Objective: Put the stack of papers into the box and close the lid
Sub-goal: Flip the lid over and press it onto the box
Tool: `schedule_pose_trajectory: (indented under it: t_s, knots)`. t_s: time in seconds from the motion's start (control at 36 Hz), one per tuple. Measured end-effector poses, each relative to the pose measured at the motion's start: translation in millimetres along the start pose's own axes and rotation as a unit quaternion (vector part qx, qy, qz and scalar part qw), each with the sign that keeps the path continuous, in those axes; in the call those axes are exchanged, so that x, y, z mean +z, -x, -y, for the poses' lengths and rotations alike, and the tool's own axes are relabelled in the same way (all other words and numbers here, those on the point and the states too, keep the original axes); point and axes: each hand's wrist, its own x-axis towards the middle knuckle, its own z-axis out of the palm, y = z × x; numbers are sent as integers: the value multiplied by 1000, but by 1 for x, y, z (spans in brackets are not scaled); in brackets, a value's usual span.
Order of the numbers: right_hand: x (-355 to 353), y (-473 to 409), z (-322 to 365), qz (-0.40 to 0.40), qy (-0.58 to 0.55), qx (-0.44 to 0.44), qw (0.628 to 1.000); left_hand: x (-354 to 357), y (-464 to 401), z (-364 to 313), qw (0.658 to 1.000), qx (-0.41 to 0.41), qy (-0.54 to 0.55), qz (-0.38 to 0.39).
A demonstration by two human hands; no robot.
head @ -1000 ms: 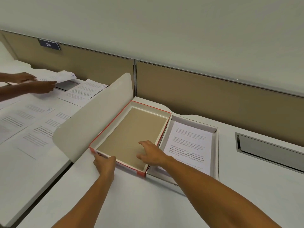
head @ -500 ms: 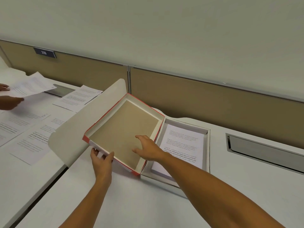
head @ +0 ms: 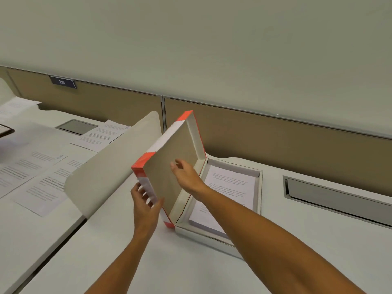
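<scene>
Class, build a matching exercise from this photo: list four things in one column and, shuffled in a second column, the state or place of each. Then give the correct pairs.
Things
1. orange-and-white cardboard lid
2. stack of printed papers
3. left hand
4. right hand

States
A. lying inside the white box base
B. gripping the lid's outer edge
C. tilted up on its hinge, half closed
D. open, against the lid's brown inner face

Pairs: 1-C, 2-A, 3-B, 4-D
</scene>
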Motion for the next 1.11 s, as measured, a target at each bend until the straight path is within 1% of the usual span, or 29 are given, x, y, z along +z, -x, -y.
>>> schedule_pose_trajectory:
  t_s: [0.06,0.14,0.22,0.31,0.39,0.44,0.53,0.61,0.69,0.72,0.78,0.83,0.92,1.0,1.11]
  knots:
    - [-7,0,8,-20,-86,36,995,6,7,-3,1000,16,-23,12]
    - [-22,0,20,-57,-245,88,964,15,15,-7,998,33,-55,20]
    - [-41,3,26,-82,-322,111,937,24,24,-12,995,37,-83,29]
    - [-60,8,25,-91,-355,119,923,32,31,-13,993,37,-106,40]
    - [-73,12,21,-100,-363,122,918,35,37,-15,989,52,-126,59]
    - [-80,17,20,-105,-366,133,915,38,41,-17,984,75,-135,88]
    - [-90,24,17,-124,-364,150,911,39,46,-22,974,90,-139,155]
    - [-98,28,7,-137,-359,165,908,36,45,-23,970,118,-117,178]
    - [-105,33,-4,-144,-353,182,907,36,33,-19,980,91,-105,146]
    - [-106,36,-8,-145,-352,188,905,37,28,-19,981,78,-120,134]
    - [-110,40,-16,-152,-357,198,900,41,15,-10,979,22,-166,116]
    - [-117,44,-24,-160,-373,205,891,44,1,2,968,-55,-213,117]
    - [-128,55,-35,-180,-359,213,891,44,-12,22,942,-141,-260,156]
    - [-138,65,-49,-192,-325,227,898,45,-17,36,934,-176,-249,184]
    - [-147,77,-76,-208,-289,253,899,53,-20,37,933,-174,-254,187]
